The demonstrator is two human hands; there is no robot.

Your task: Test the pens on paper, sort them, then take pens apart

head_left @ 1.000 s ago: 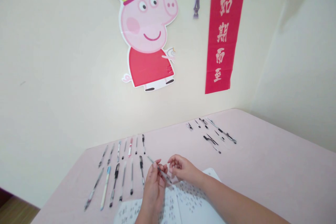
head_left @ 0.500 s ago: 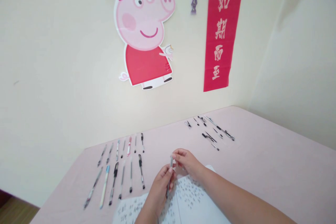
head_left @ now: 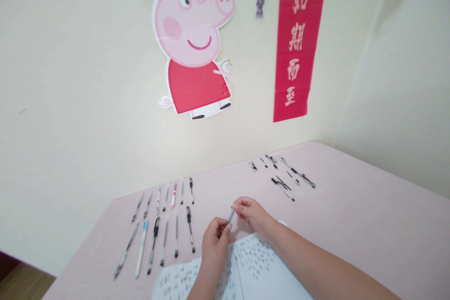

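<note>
Above an open notebook (head_left: 270,269) with handwritten pages, both hands meet around a slim grey pen (head_left: 231,216). My left hand (head_left: 216,239) is closed on its lower part. The fingertips of my right hand (head_left: 250,213) pinch its upper end. Only a short piece of the pen shows between the hands; the fingers hide the rest, so I cannot tell whether it has a cap. Nearest to my left hand lies a black-capped pen (head_left: 190,229) on the pink tabletop (head_left: 225,180).
Several pens stand in two rows on the left, among them a pale pen with a blue cap (head_left: 142,249) and a pink pen (head_left: 174,195). Loose pen parts (head_left: 281,183) lie at the back right. The wall (head_left: 87,79) rises behind the table.
The pen has tilted further to the right. Its lower length, earlier visible below my left hand, is now hidden. My left hand has turned slightly around it.
</note>
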